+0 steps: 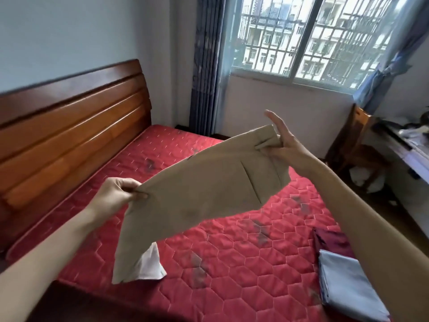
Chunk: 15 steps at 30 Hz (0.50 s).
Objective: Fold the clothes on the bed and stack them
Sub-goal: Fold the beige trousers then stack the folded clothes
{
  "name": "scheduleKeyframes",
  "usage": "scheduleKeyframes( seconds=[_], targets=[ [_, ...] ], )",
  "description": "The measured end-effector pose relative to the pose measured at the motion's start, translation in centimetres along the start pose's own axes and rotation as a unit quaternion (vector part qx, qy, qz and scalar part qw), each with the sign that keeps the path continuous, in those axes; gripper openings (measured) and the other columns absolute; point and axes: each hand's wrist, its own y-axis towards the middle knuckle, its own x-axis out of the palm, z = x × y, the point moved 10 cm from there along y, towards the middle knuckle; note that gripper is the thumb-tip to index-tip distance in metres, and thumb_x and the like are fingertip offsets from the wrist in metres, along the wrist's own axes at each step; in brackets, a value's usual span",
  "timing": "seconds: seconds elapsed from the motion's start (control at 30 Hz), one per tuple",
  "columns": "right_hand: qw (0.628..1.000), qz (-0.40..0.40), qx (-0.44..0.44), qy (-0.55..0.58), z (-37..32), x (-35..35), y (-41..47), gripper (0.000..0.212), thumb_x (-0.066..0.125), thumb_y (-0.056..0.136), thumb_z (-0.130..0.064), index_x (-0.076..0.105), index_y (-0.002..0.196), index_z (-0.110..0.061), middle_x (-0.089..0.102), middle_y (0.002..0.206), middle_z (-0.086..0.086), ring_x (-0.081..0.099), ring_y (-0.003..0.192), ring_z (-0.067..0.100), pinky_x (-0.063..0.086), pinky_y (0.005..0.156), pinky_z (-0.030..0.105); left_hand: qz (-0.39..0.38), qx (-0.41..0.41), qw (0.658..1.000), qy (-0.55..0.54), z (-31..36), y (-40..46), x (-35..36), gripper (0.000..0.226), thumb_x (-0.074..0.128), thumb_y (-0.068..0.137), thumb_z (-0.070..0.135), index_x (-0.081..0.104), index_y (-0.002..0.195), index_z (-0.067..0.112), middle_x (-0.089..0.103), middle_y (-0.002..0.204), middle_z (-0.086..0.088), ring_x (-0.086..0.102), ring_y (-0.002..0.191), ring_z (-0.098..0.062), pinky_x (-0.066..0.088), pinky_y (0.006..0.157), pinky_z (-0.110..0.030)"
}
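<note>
Fingers: left hand (116, 194) pinches one end of beige shorts (202, 194); right hand (282, 145) grips the waistband end w/ thumb and lower fingers, upper fingers splayed straight. Item held in air above red mattress (209, 263), white pocket lining hanging below. Step, est.: garment lifted for folding, not yet laid down. Next, est.: spread flat on mattress, fold, move to stack, grey-blue folded cloth (348, 287) over dark red one (329, 242), near right. Labels/writing: none legible.

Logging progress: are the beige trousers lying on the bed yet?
No. The beige cotton trousers hang in the air above the red quilted mattress, held by the left hand and right hand.
</note>
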Motion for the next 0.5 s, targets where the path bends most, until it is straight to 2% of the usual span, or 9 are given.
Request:
scheduleKeyframes(
  seconds=[0.13,0.2,0.3,0.37,0.43,0.5],
  targets=[
    [0.999,-0.012,-0.027,0.019,-1.3,1.2,0.0,0.035,0.067,0.082,0.003,0.063,0.113,-0.015,0.065,0.099,-0.001,0.059,0.092,0.009,0.049,0.084,0.028,0.042,-0.003,0.999,0.027,1.7,-2.8,-1.8,0.02,0.077,0.067,-0.009,0.076,0.081,0.005,0.073,0.088,-0.018,0.065,0.079,-0.017,0.052,0.081,-0.028],
    [0.998,-0.011,-0.051,0.04,-2.5,1.4,0.0,0.028,0.071,0.081,-0.003,0.066,0.107,-0.014,0.067,0.095,-0.003,0.061,0.088,0.009,0.051,0.08,0.026,0.052,-0.003,0.998,0.037,3.2,-4.3,-2.9,0.021,0.078,0.065,-0.008,0.076,0.082,0.004,0.073,0.089,-0.018,0.066,0.078,-0.017,0.054,0.078,-0.024],
    [0.992,-0.014,-0.081,0.094,-5.0,1.1,0.6,0.024,0.074,0.075,-0.017,0.071,0.098,-0.022,0.071,0.09,-0.007,0.065,0.083,0.007,0.053,0.07,0.02,0.022,-0.013,0.999,0.038,5.5,-6.4,-5.1,0.027,0.084,0.058,0.005,0.077,0.084,0.009,0.075,0.088,-0.013,0.071,0.078,-0.017,0.055,0.07,-0.016],
    [0.988,-0.023,-0.084,0.125,-5.7,0.9,1.9,0.028,0.075,0.074,-0.017,0.071,0.1,-0.026,0.072,0.092,-0.006,0.067,0.085,0.009,0.054,0.071,0.021,-0.015,-0.012,0.999,0.04,7.0,-7.1,-6.2,0.035,0.089,0.054,0.013,0.077,0.086,0.009,0.075,0.088,-0.011,0.072,0.078,-0.018,0.055,0.068,-0.016],
    [0.991,-0.026,-0.053,0.119,-4.4,0.9,4.1,0.038,0.077,0.074,-0.016,0.068,0.11,-0.026,0.072,0.096,-0.004,0.068,0.088,0.01,0.055,0.072,0.021,-0.036,-0.006,0.997,0.063,7.3,-6.6,-6.2,0.036,0.09,0.054,0.02,0.077,0.086,0.011,0.075,0.085,-0.008,0.072,0.077,-0.016,0.054,0.067,-0.015],
    [0.996,-0.033,0.013,0.083,-0.8,1.7,6.3,0.037,0.079,0.074,-0.018,0.069,0.109,-0.019,0.073,0.096,-0.002,0.068,0.086,0.01,0.054,0.069,0.02,-0.039,-0.016,0.996,0.082,5.2,-5.3,-4.8,0.027,0.087,0.062,0.017,0.076,0.086,0.014,0.075,0.085,-0.007,0.072,0.078,-0.013,0.053,0.068,-0.015]
  ],
)
